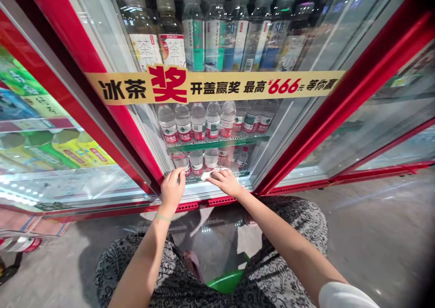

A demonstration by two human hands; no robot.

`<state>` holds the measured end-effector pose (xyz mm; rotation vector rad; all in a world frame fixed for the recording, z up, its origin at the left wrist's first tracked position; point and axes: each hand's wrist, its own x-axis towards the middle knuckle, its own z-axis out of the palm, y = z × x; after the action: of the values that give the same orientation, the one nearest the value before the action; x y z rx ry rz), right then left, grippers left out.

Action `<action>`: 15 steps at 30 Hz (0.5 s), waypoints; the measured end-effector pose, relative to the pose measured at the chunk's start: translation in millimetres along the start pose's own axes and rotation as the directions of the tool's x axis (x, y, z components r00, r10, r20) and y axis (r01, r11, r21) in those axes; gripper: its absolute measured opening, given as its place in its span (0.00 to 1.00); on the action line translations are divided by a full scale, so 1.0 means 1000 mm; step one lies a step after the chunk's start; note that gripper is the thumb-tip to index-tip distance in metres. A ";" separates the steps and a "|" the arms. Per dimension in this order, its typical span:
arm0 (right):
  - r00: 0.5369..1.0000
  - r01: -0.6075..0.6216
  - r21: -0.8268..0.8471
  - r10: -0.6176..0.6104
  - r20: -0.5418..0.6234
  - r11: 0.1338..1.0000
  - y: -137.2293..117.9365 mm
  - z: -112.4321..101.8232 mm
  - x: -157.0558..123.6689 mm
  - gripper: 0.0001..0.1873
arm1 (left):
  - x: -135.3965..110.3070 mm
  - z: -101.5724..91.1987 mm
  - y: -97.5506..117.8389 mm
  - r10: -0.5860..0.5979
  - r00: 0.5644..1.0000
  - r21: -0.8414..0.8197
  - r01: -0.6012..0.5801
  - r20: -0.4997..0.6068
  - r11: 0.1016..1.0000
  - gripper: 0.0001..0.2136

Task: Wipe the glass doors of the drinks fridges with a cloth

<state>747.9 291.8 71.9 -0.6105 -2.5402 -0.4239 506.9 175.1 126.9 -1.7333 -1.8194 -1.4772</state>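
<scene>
Low at the glass door (217, 160) of a red-framed drinks fridge, both of my hands are at work. My right hand (224, 181) presses a small crumpled white wipe (205, 175) against the glass, its fingers over the wipe. Whether the wipe is tissue or cloth, I cannot tell. My left hand (172, 188) rests at the lower left of the same door, fingers extended and slightly bent, with nothing seen in it. Behind the glass, water bottles (197, 160) with red and white labels stand upright on the bottom shelf.
A yellow printed strip (217, 88) crosses the door. Taller bottles (193, 31) stand above it. Red frame posts (319, 104) flank the door. Between my knees a green object (226, 281) shows partly. Bottles (25, 243) lie on the floor at left.
</scene>
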 end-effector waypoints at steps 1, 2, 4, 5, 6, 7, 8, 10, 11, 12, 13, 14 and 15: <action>0.999 0.018 0.000 -0.018 0.027 1.000 0.004 0.000 -0.011 0.20 | 0.000 0.003 0.001 0.019 1.000 -0.002 -0.019 0.002 1.000 0.10; 1.000 -0.003 -0.006 0.003 0.010 1.000 0.010 -0.001 -0.019 0.20 | 0.001 0.005 0.002 0.034 0.999 -0.004 -0.034 0.004 0.999 0.10; 0.983 -0.132 -0.007 0.130 -0.132 0.991 0.025 -0.006 -0.023 0.19 | 0.000 0.011 0.003 0.054 0.998 -0.009 -0.054 0.015 0.999 0.10; 0.951 -0.218 0.012 0.215 -0.220 0.976 0.034 -0.009 -0.020 0.19 | 0.000 0.014 0.004 0.060 0.998 -0.012 -0.060 0.028 0.998 0.10; 0.908 -0.299 0.042 0.298 -0.295 0.953 0.042 -0.013 -0.015 0.18 | -0.001 0.017 0.005 0.064 0.997 -0.014 -0.063 0.047 0.998 0.10; 0.863 -0.367 0.076 0.370 -0.345 0.927 0.049 -0.016 -0.010 0.17 | -0.002 0.021 0.005 0.065 0.996 -0.013 -0.064 0.067 0.998 0.10; 0.826 -0.419 0.104 0.426 -0.369 0.902 0.054 -0.017 -0.007 0.17 | -0.003 0.024 0.006 0.064 0.994 -0.009 -0.064 0.089 0.998 0.10; 0.811 -0.457 0.128 0.471 -0.348 0.880 0.055 -0.016 -0.008 0.16 | -0.005 0.029 0.007 0.062 0.990 0.004 -0.063 0.128 0.998 0.11; 0.837 -0.437 0.124 0.453 -0.307 0.891 0.053 -0.013 -0.015 0.16 | -0.006 0.032 0.007 0.065 0.988 0.010 -0.067 0.139 0.998 0.11; 0.878 -0.392 0.116 0.409 -0.248 0.912 0.049 -0.009 -0.024 0.16 | -0.007 0.033 0.007 0.071 0.987 0.014 -0.073 0.144 0.997 0.11; 0.918 -0.339 0.111 0.354 -0.179 0.934 0.045 -0.004 -0.036 0.16 | -0.008 0.035 0.007 0.076 0.987 0.016 -0.079 0.145 0.997 0.11; 0.945 -0.294 0.110 0.306 -0.112 0.949 0.042 0.000 -0.050 0.16 | -0.008 0.035 0.007 0.078 0.987 0.016 -0.081 0.143 0.997 0.11; 0.959 -0.272 0.108 0.279 -0.054 0.956 0.040 0.003 -0.063 0.17 | -0.009 0.035 0.007 0.073 0.987 0.016 -0.075 0.141 0.997 0.11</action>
<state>815.2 305.7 43.2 -0.8811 -2.3486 -0.2131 531.7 194.8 107.2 -1.9165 -1.8079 -1.3339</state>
